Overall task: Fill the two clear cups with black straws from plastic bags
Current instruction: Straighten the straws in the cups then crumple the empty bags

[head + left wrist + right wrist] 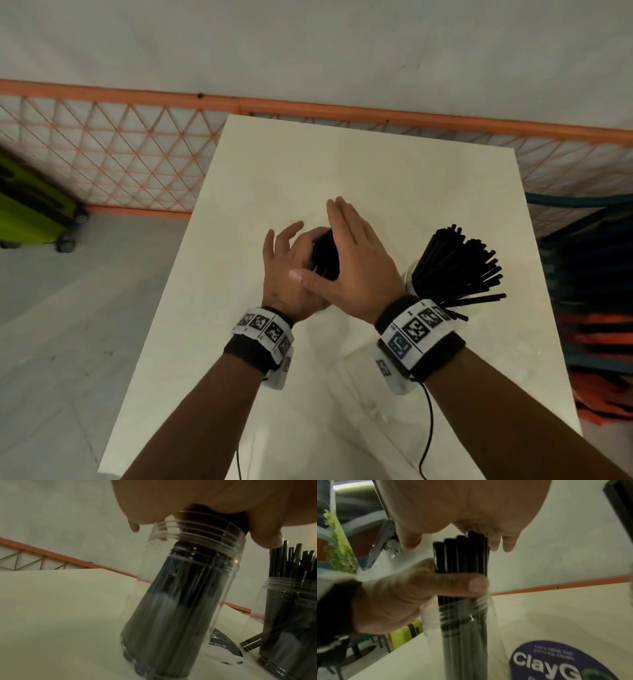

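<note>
White bench (pixel 342 171), orange mesh fence behind. Left hand (pixel 287 274) grip pinching straw bundle (pixel 462 561) standing in tilted clear cup (pixel 180 588); right hand (pixel 356 260) flat on top. Second cup (pixel 291 615) just beside, full. Risks: tipping cup, scattering straws.

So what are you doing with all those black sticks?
They're straws going into clear cups. The left hand grips a bunch of black straws standing in one clear cup on the white table. The right hand, fingers straight, rests flat on their tops. Another cup beside it already holds a spread of straws.
</note>
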